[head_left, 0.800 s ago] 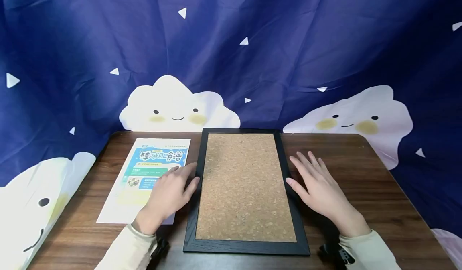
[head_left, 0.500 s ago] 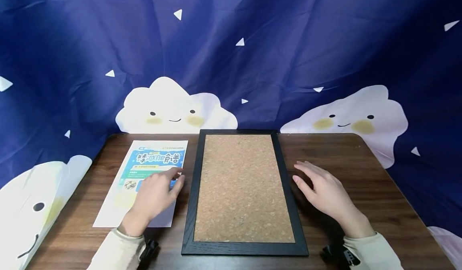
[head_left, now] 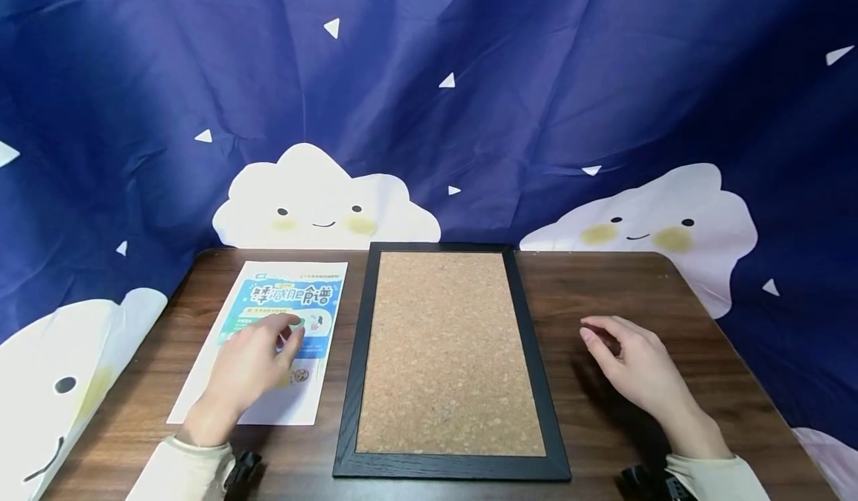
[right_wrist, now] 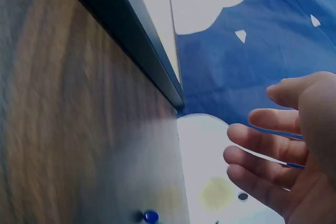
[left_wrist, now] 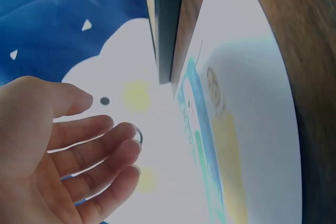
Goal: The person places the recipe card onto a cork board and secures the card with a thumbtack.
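A black-framed cork board [head_left: 450, 359] lies flat in the middle of the table. Left of it is a white printed sheet [head_left: 281, 404] with blue, green and yellow areas and large Chinese lettering. My left hand [head_left: 244, 363] is over this sheet and hides part of its print. Its fingers are loosely bent with nothing between them, as the left wrist view shows of the same hand [left_wrist: 79, 150]. To the right of the board, my right hand [head_left: 640, 371] is above bare wood, apart from the frame. In the right wrist view its relaxed fingers [right_wrist: 262, 156] hold nothing.
The brown wood-grain table [head_left: 603, 285] has a blue curtain [head_left: 482, 114] with white clouds behind it. A small shiny blue object [right_wrist: 150, 216] shows at the bottom of the right wrist view. Dark wrist devices [head_left: 243, 475] sit at both sleeves.
Both hands have moved outward from the frame's sides, the left one over the sheet and the right one farther right. Their fingers have bent more. The board and sheet stay put.
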Available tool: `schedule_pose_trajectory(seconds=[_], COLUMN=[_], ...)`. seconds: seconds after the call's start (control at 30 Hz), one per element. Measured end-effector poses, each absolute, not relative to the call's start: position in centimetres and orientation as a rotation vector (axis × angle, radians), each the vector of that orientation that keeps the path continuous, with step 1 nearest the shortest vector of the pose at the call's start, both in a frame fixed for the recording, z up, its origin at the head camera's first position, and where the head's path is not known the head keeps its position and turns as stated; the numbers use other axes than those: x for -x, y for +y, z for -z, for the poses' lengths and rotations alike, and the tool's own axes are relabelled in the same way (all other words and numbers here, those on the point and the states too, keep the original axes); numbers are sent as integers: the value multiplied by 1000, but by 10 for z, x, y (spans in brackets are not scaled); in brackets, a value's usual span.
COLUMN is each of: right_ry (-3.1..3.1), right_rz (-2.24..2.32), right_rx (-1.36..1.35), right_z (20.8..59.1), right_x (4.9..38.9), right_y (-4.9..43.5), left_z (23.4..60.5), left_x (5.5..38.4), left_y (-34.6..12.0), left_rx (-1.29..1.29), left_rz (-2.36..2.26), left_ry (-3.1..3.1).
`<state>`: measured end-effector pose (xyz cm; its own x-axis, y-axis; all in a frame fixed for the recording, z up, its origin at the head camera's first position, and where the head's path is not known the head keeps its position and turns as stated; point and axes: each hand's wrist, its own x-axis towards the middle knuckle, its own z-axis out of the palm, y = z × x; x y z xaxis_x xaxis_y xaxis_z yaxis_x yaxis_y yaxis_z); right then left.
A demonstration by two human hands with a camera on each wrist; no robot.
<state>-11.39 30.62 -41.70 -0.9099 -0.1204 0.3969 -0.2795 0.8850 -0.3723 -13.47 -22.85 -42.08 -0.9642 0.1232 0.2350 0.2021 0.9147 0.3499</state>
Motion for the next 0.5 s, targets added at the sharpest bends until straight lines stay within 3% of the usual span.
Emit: schedule_pose_trajectory(seconds=[0.5], right_ry=[-2646], right_rz=[-671], right_rx=[-170], right_z=[424], right_x=[109], right_y=[348], left_z=[421], left_x=[130], left_y=[-269], left_rx=[72], left_rz=[489], left_ry=[-2985])
